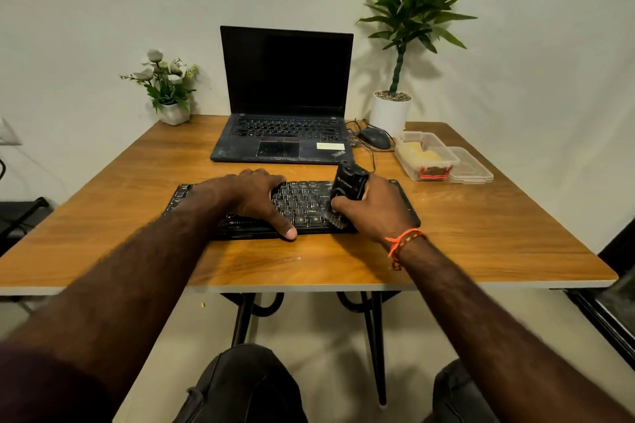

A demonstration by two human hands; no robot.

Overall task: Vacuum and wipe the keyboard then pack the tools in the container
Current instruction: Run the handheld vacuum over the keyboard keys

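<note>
A black keyboard (302,203) lies across the middle of the wooden table. My left hand (251,196) rests flat on its left half, thumb over the front edge, holding it down. My right hand (374,209) grips a small black handheld vacuum (348,184) that stands upright on the keyboard's right part, its brush end down on the keys. A clear plastic container (403,156) with a red clasp stands at the right back, with a yellowish cloth (421,153) inside. Its clear lid (472,168) lies beside it on the right.
An open black laptop (285,113) stands behind the keyboard. A dark mouse (375,138) with cable lies right of it. A white potted plant (390,112) is at the back right, a small flower pot (174,112) at the back left. The table's front edge (309,287) is near me.
</note>
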